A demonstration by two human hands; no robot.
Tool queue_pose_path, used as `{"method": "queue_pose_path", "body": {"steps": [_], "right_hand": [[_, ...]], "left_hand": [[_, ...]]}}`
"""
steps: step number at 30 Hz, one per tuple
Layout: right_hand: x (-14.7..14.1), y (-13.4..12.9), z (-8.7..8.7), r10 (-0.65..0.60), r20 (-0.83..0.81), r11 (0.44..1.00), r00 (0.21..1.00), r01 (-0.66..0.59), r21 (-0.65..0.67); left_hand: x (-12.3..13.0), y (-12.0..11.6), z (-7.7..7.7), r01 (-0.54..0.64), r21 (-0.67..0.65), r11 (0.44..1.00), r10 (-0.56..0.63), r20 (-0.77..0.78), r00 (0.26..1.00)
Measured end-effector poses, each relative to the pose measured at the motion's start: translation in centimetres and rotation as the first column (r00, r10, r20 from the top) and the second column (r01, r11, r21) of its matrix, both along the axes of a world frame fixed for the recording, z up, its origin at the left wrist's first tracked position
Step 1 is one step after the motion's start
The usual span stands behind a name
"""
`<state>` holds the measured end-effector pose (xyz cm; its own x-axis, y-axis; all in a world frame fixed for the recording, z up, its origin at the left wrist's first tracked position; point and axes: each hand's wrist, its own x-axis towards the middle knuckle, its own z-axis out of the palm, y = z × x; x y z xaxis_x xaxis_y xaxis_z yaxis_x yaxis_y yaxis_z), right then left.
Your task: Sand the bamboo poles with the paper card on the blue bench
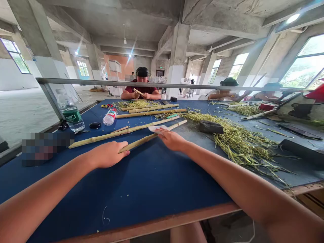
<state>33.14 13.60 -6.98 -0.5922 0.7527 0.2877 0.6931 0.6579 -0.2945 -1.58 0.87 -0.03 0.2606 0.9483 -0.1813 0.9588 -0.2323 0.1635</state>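
Observation:
My left hand [109,154] is wrapped round the near end of a bamboo stick [138,142] that slants away to the right above the blue table [141,189]. Farther along the same stick, my right hand [170,137] presses a white cloth or tissue [158,129] against it, with the fingers on top. Just beyond lies a longer bamboo stick [108,135], with a green piece [172,116] near its far end. Part of the held stick is hidden under the white piece and my right fingers.
Bottles [72,116] [109,117] stand at the left, near scissors [106,106]. Shavings [235,145] and a dark block [211,127] lie at the right. More sticks [152,112] lie farther back. A metal bar [167,84] crosses the view; people sit beyond.

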Motion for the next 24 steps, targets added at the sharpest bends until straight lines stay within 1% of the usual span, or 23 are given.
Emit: {"method": "queue_pose_path", "body": {"steps": [1,2,3,4,5,6,7,8,10,11,12,13,14,15,17,19,20,21,22,24], "right_hand": [[-1.1,-0.7,-0.1,0.081,-0.012,0.997,0.997,-0.081,-0.005],[-1.8,-1.2,-0.1,0.136,-0.023,0.991,0.99,-0.136,-0.005],[-2.1,-1.3,-0.1,0.158,-0.03,0.987,0.987,-0.158,-0.004],[-1.9,-1.1,0.0,0.142,-0.034,0.99,0.989,-0.142,-0.001],[-1.4,-0.6,0.2,0.088,-0.033,0.996,0.996,-0.088,0.001],[-0.5,0.1,0.4,0.004,-0.026,1.0,1.0,-0.004,0.001],[0.6,0.9,0.7,-0.106,-0.017,0.994,0.994,0.106,0.002],[1.8,1.8,0.9,-0.222,-0.001,0.975,0.975,0.222,-0.006],[4.1,3.4,1.1,-0.42,0.019,0.907,0.908,0.42,-0.023],[4.8,3.9,1.1,-0.483,0.027,0.875,0.875,0.483,-0.031],[5.2,4.2,1.1,-0.517,0.029,0.855,0.855,0.518,-0.035],[5.2,4.2,1.1,-0.521,0.026,0.852,0.853,0.521,-0.037],[4.9,3.9,1.0,-0.492,0.02,0.87,0.871,0.492,-0.039],[4.2,3.4,0.9,-0.431,0.01,0.902,0.902,0.431,-0.039],[2.4,2.0,0.6,-0.249,-0.014,0.968,0.968,0.248,-0.034],[0.6,0.7,0.3,-0.073,-0.033,0.997,0.997,0.072,-0.027],[0.1,0.2,0.2,-0.017,-0.036,1.0,0.999,0.016,-0.025],[-0.2,0.0,0.2,0.009,-0.034,1.0,0.999,-0.01,-0.024],[-0.2,0.0,0.2,0.01,-0.026,1.0,1.0,-0.011,-0.021],[0.9,0.9,0.4,-0.053,-0.005,0.999,0.999,0.053,0.002]], "left_hand": [[0.0,0.0,0.0,-0.004,-0.001,1.0,0.004,-0.002,1.0],[0.0,0.0,0.0,-0.004,0.001,1.0,0.004,-0.008,1.0],[0.0,0.1,0.0,-0.001,0.001,1.0,0.001,-0.017,1.0],[0.0,0.1,0.0,0.001,0.002,1.0,-0.001,-0.023,1.0],[0.0,0.0,0.0,0.003,0.002,1.0,-0.003,-0.027,1.0],[0.0,0.0,0.1,0.005,0.004,1.0,-0.005,-0.027,1.0],[0.1,0.0,0.1,0.005,0.007,1.0,-0.004,-0.026,1.0],[0.1,0.0,0.2,0.004,0.011,1.0,-0.004,-0.023,1.0],[0.1,-0.1,0.3,0.006,0.013,1.0,-0.005,-0.023,1.0],[0.1,-0.1,0.3,0.009,0.014,1.0,-0.008,-0.021,1.0],[0.1,-0.1,0.3,0.012,0.013,1.0,-0.012,-0.019,1.0],[0.1,-0.1,0.2,0.016,0.012,1.0,-0.016,-0.017,1.0],[0.0,0.0,0.2,0.019,0.012,1.0,-0.019,-0.016,1.0],[0.0,0.0,0.1,0.02,0.012,1.0,-0.02,-0.019,1.0],[0.0,0.1,0.0,0.024,0.015,1.0,-0.023,-0.032,0.999],[0.0,0.1,-0.1,0.025,0.022,0.999,-0.024,-0.042,0.999],[0.0,0.1,-0.1,0.024,0.023,0.999,-0.023,-0.042,0.999],[0.0,0.1,0.0,0.022,0.023,0.999,-0.021,-0.042,0.999],[0.1,0.1,0.0,0.018,0.021,1.0,-0.018,-0.042,0.999],[0.2,0.0,0.1,0.01,0.013,1.0,-0.01,-0.043,0.999]]}}
